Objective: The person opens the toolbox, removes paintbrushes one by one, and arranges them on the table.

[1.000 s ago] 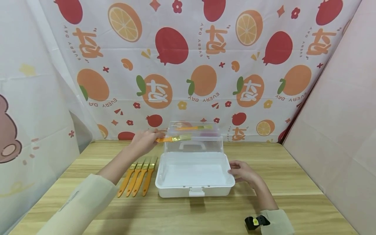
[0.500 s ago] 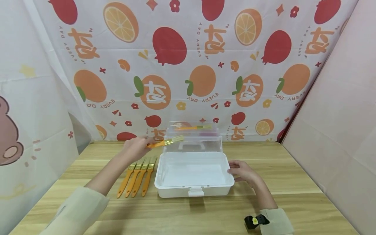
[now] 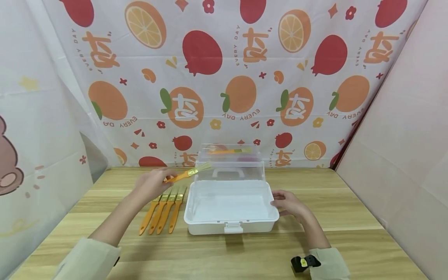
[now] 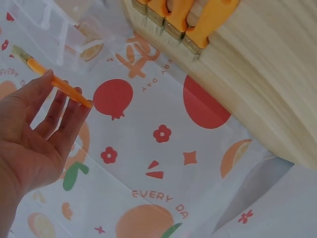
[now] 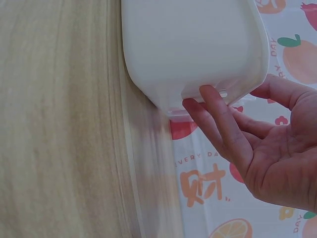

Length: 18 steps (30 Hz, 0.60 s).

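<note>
My left hand (image 3: pixel 152 184) holds a paintbrush (image 3: pixel 182 176) by its orange handle, thumb against fingers, bristles pointing right and slightly up. The brush is in the air left of the raised lid. Below that hand, several like paintbrushes (image 3: pixel 164 212) lie side by side on the table, bristles away from me. A white storage box (image 3: pixel 231 228) stands with its clear lid (image 3: pixel 229 171) tipped back. My right hand (image 3: pixel 288 204) grips the box's right side at the rim; in the right wrist view its fingertips (image 5: pixel 208 94) press the outer wall.
Another paintbrush (image 3: pixel 231 151) shows at the top of the clear lid; whether in or behind it I cannot tell. A fruit-print cloth (image 3: pixel 217 97) hangs close behind the box. Pale cloths flank the wooden table (image 3: pixel 336 210). A black strap (image 3: pixel 305 263) is by the right sleeve.
My left hand has moved left and down, away from the lid, with the paintbrush still in it. The right hand and the box have stayed in place.
</note>
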Each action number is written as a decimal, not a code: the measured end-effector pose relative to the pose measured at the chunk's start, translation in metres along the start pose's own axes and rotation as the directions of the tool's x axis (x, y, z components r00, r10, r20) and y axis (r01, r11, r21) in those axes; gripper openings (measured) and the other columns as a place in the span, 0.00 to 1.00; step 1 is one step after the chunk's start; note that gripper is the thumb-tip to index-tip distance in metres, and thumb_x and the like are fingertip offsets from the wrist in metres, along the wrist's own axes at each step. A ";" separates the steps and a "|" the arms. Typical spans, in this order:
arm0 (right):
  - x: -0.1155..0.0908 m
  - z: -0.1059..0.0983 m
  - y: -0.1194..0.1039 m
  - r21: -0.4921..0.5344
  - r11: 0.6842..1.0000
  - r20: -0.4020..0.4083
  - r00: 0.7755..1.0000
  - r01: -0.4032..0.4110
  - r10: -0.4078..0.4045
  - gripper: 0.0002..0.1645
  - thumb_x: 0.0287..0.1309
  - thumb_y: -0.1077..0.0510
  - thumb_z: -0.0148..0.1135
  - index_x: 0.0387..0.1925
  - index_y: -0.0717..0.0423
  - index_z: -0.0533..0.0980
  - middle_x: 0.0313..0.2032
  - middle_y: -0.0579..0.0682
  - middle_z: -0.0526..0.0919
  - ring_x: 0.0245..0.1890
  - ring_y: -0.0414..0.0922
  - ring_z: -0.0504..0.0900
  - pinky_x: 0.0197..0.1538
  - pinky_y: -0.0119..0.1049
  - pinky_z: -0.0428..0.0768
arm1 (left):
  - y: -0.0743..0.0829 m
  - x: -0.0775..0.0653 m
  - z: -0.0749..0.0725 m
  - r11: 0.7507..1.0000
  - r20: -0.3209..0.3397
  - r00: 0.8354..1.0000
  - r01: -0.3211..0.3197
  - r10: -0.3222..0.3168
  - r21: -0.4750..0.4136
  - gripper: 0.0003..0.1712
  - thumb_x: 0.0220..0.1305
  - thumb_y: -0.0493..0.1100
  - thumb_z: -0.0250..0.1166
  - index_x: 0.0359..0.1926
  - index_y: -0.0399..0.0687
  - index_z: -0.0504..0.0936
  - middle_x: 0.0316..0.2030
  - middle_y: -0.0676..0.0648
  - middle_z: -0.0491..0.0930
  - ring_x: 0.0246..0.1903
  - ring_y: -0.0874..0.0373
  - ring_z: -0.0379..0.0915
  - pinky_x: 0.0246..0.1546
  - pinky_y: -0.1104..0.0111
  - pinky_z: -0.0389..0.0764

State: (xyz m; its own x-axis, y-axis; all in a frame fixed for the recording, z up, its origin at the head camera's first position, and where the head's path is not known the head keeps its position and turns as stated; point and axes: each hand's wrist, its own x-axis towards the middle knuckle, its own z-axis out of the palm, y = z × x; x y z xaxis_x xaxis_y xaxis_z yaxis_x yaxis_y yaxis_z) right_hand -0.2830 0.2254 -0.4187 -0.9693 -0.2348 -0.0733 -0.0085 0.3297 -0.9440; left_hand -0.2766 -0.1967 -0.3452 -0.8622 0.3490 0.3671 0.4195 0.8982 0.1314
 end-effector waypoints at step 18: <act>0.001 0.000 0.002 0.011 1.000 -0.006 1.000 -0.002 0.002 0.28 0.56 0.63 0.57 0.57 0.72 0.63 0.49 0.63 0.73 0.44 0.52 0.76 0.38 0.47 0.79 | -0.019 -0.026 -0.001 1.000 -0.028 0.999 0.021 -0.021 -0.020 0.10 0.50 0.34 0.69 0.37 0.41 0.83 0.29 0.48 0.81 0.24 0.57 0.74 0.16 0.69 0.68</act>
State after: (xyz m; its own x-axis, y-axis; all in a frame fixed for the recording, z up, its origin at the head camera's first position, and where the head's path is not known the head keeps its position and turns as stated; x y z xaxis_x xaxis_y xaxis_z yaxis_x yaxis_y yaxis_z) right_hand -0.2838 0.2256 -0.4205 -0.9708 -0.2285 -0.0728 -0.0041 0.3197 -0.9475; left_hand -0.2620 -0.2227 -0.3557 -0.8627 0.3224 0.3897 0.4072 0.8997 0.1572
